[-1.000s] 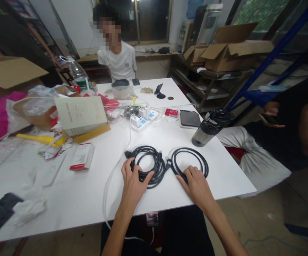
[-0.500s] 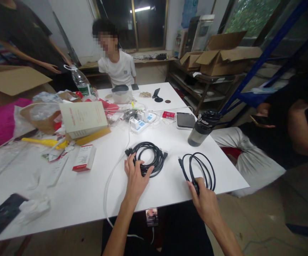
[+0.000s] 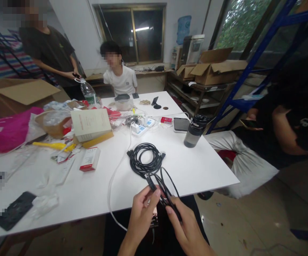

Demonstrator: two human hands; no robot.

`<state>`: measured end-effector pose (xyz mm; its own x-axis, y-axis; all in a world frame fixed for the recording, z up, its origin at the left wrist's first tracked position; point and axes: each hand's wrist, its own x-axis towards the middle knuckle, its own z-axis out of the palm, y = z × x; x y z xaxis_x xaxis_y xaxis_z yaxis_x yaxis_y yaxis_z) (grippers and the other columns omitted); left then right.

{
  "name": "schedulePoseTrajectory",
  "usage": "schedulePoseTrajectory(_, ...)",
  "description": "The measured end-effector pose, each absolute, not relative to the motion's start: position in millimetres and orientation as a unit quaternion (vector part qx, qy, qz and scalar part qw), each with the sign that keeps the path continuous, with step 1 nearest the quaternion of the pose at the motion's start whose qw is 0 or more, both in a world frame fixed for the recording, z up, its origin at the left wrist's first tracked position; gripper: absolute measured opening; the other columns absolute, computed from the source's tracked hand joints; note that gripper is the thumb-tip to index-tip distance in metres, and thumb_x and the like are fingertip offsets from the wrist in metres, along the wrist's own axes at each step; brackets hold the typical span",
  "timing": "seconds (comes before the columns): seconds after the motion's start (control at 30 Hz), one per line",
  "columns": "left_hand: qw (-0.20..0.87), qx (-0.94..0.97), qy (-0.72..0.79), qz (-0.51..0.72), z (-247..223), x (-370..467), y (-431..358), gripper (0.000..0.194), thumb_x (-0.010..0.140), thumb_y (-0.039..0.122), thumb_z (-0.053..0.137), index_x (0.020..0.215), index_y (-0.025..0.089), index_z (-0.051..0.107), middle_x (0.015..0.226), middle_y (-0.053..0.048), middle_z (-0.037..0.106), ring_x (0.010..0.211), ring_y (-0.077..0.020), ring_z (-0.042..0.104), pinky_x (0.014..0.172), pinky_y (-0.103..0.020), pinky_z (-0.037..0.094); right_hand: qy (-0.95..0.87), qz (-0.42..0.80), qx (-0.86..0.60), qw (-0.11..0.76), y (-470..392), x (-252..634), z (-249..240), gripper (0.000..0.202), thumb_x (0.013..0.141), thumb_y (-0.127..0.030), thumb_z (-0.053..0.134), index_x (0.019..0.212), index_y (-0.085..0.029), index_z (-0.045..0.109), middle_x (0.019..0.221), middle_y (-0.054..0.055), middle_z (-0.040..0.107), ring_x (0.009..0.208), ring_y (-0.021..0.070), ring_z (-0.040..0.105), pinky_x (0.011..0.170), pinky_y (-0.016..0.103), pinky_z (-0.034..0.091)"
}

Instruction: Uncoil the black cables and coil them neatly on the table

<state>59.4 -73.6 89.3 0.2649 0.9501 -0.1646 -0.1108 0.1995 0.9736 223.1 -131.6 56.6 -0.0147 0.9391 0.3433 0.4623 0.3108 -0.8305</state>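
A looped black cable (image 3: pixel 171 179) is held between my two hands at the table's front edge. My left hand (image 3: pixel 144 209) is closed on it near one connector end, thumb on top. My right hand (image 3: pixel 182 218) grips the other side of the loops, with a connector between thumb and fingers. Just beyond, a larger coil of black cable (image 3: pixel 135 165) lies flat on the white table (image 3: pixel 207 167), with connector ends sticking out left and right. A phone on my lap is partly hidden behind my hands.
A dark bottle (image 3: pixel 193 133) and a tablet-like device (image 3: pixel 182 125) stand right of a white power strip (image 3: pixel 143 127). To the left lie a red-and-white box (image 3: pixel 90 159), a booklet (image 3: pixel 91 124) and plastic bags. A white cord (image 3: pixel 113 177) crosses the table. Several people are around it.
My left hand has left the large coil and taken hold of the smaller cable. My right hand has brought that cable leftward, in front of the coil.
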Motion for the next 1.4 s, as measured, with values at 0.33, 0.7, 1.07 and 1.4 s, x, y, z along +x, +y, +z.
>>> schedulePoseTrajectory(0.33, 0.513, 0.329, 0.541, 0.580, 97.2, -50.3, -75.9, 0.066, 0.089, 0.062, 0.078, 0.130, 0.011, 0.075, 0.098, -0.014, 0.084, 0.100, -0.0347, 0.080, 0.105, -0.052, 0.060, -0.472, 0.227, -0.638, 0.565, -135.3, 332.9, 58.0, 0.040, 0.107, -0.054, 0.058, 0.119, -0.021, 0.078, 0.109, 0.011, 0.084, 0.101, 0.0268, 0.082, 0.095, 0.039, 0.067)
schedulePoseTrajectory(0.7, 0.477, 0.157, 0.514, 0.696, 93.1, -94.9, -67.1, 0.039, 0.095, 0.057, 0.072, 0.111, 0.023, 0.080, 0.089, -0.001, 0.076, 0.089, -0.0185, 0.073, 0.087, -0.032, 0.066, -0.347, 0.172, -0.629, 0.674, -162.1, 389.3, 66.7, 0.039, 0.102, -0.054, 0.065, 0.122, -0.024, 0.079, 0.114, 0.013, 0.082, 0.099, 0.0302, 0.081, 0.102, 0.051, 0.065)
schedulePoseTrajectory(1.07, 0.733, 0.043, 0.414, 0.537, 73.3, 16.0, -87.9, 0.045, 0.105, 0.050, 0.059, 0.140, 0.024, 0.071, 0.120, -0.015, 0.079, 0.113, -0.0288, 0.078, 0.099, -0.045, 0.064, -0.705, 0.381, -0.428, 0.417, -155.9, 225.9, 105.3, 0.032, 0.109, -0.034, 0.058, 0.136, -0.034, 0.076, 0.136, 0.009, 0.075, 0.127, 0.0260, 0.072, 0.109, 0.040, 0.061)
schedulePoseTrajectory(1.4, 0.796, 0.039, 0.291, 0.529, 118.4, 31.5, -72.9, 0.028, 0.101, 0.046, 0.074, 0.102, 0.018, 0.072, 0.058, 0.011, 0.027, 0.048, -0.0082, 0.034, 0.054, -0.024, 0.044, -0.803, 0.232, -0.463, 0.294, -130.1, 224.7, 111.0, 0.035, 0.104, -0.014, 0.058, 0.133, -0.030, 0.070, 0.116, 0.009, 0.066, 0.106, 0.0238, 0.069, 0.092, 0.038, 0.063)
